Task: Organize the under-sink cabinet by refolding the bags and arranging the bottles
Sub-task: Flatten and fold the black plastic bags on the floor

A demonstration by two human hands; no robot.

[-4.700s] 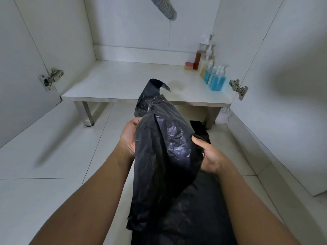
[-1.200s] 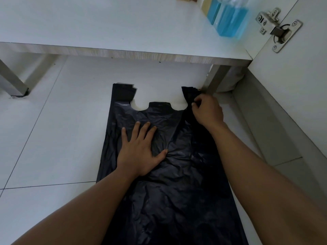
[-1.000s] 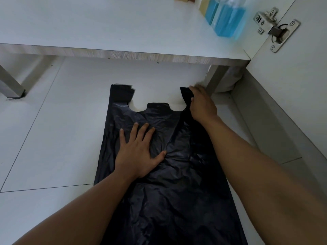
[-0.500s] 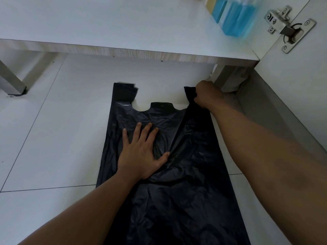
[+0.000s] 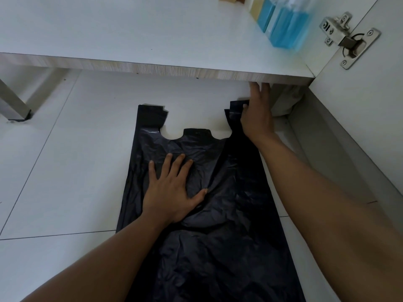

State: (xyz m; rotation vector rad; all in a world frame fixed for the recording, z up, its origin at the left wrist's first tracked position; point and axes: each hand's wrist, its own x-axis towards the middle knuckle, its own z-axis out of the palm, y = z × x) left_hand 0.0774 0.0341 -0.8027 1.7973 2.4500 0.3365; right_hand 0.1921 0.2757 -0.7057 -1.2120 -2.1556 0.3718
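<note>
The black bag point(image 5: 218, 236), thin wrinkled plastic, lies flat; my left hand point(image 5: 172, 192) presses with fingers spread, my right hand point(image 5: 257, 118) lies open on its handle.

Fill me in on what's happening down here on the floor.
A person is flattening a black plastic bag on the tiled floor in front of the open cabinet. The left hand lies palm-down on the bag's middle, pinning it. The right hand is up at the right handle, fingers spread over it, just below the shelf edge. Blue bottles stand on the shelf's right end. No fold shows yet.
</note>
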